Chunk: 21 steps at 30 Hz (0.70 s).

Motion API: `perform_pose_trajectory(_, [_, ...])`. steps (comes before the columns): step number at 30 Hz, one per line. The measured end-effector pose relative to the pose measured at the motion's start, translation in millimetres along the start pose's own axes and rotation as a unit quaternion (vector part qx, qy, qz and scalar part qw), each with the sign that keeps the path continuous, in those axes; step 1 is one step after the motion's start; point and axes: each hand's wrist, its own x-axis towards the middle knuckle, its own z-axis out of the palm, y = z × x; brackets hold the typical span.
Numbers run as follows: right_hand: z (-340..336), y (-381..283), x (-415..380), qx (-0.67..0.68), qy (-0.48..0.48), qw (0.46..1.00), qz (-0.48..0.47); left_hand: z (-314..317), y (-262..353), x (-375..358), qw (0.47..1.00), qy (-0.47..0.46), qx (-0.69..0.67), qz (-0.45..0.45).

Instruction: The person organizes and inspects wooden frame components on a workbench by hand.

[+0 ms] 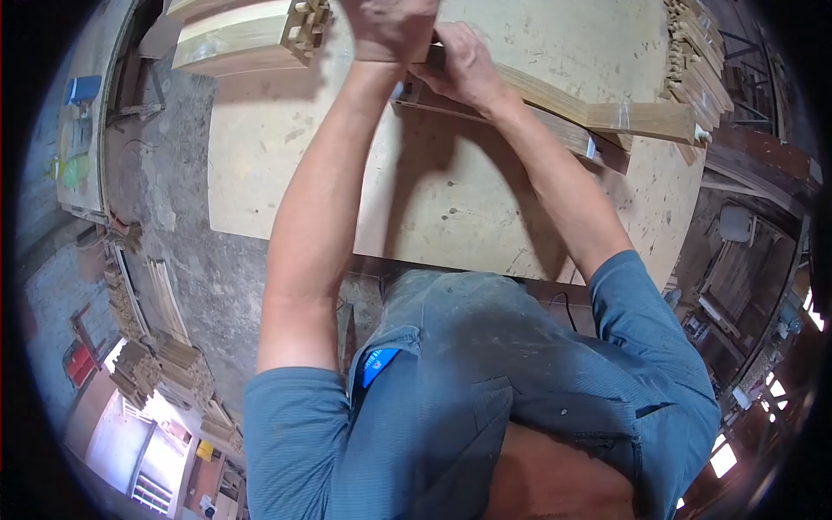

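My left hand [390, 24] is at the top edge, partly cut off and blurred, so its fingers and anything in them are hidden. Just right of it, my right hand [466, 71] curls its fingers round the left end of a wooden frame piece, beside a small dark part. The long pale wooden rail [548, 94] runs right from that hand. It meets a shorter wooden block [646, 120] with clear tape round it. A second rail [563, 130] with a white label lies along the near side.
The pale plywood tabletop [468, 212] lies under the hands. A taped bundle of wood [238, 39] sits at upper left, and stacked wooden pieces [696, 69] at upper right. Wood stacks [165, 368] stand on the floor at lower left.
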Motion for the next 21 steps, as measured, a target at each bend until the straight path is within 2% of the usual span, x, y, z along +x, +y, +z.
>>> perform_pose_trajectory(3, [3,5,-2,-0.025,-0.003,1.000,0.001,3,-8,2,0.997,0.035,-0.030,0.054])
perform_pose_trajectory(5, [-13,-8,-6,-0.017,-0.080,0.994,0.075,-5,6,7,0.997,-0.023,0.063,0.035])
perform_pose_trajectory(6, [-34,-29,-15,-0.073,-0.132,0.978,0.143,-8,19,7,0.996,-0.039,0.080,-0.008])
perform_pose_trajectory(7, [-41,-34,-41,-0.055,-0.021,0.986,0.153,-12,23,3,0.993,-0.057,0.090,-0.042])
perform_pose_trajectory(8, [-73,-42,-62,-0.063,0.022,0.989,0.129,-27,-12,0,0.982,-0.083,0.153,0.068])
perform_pose_trajectory(9, [-113,-51,-86,-0.034,0.047,0.984,0.169,-20,17,-4,0.971,-0.026,-0.014,-0.238])
perform_pose_trajectory(10, [-144,-51,-123,-0.086,0.128,0.970,0.189,-34,7,-13,0.984,-0.048,-0.060,-0.163])
perform_pose_trajectory(11, [-164,-39,-168,-0.086,0.215,0.927,0.296,-52,-17,-30,0.986,-0.024,-0.042,-0.162])
perform_pose_trajectory(12, [-206,-45,-181,-0.057,0.267,0.875,0.400,-70,-41,-46,0.987,0.001,-0.024,-0.161])
perform_pose_trajectory(13, [-229,-34,-198,-0.179,0.305,0.828,0.436,-92,-66,-68,0.956,-0.030,0.034,-0.291])
perform_pose_trajectory(14, [-235,8,-239,-0.236,0.252,0.810,0.475,-114,-91,-90,0.903,-0.078,0.093,-0.413])
perform_pose_trajectory(15, [-229,45,-269,-0.290,0.192,0.785,0.513,-108,-84,-103,0.869,-0.111,0.157,-0.455])
perform_pose_trajectory(16, [-231,51,-268,-0.293,0.197,0.783,0.513,-102,-78,-116,0.829,-0.151,0.217,-0.493])
perform_pose_trajectory(17, [-231,57,-263,-0.199,0.142,0.776,0.582,-85,-44,-111,0.832,-0.152,0.296,-0.443])
perform_pose_trajectory(18, [-228,56,-259,-0.101,0.084,0.756,0.642,-81,-35,-110,0.826,-0.165,0.298,-0.450])
perform_pose_trajectory(19, [-232,34,-250,-0.100,0.080,0.754,0.645,-82,-28,-114,0.817,-0.176,0.302,-0.459])
perform_pose_trajectory(20, [-245,-8,-229,0.028,0.164,0.728,0.665,-86,-18,-122,0.813,-0.174,0.305,-0.465])
perform_pose_trajectory(21, [-251,-32,-220,0.153,0.241,0.685,0.670,-90,-8,-132,0.859,-0.080,0.194,-0.467])
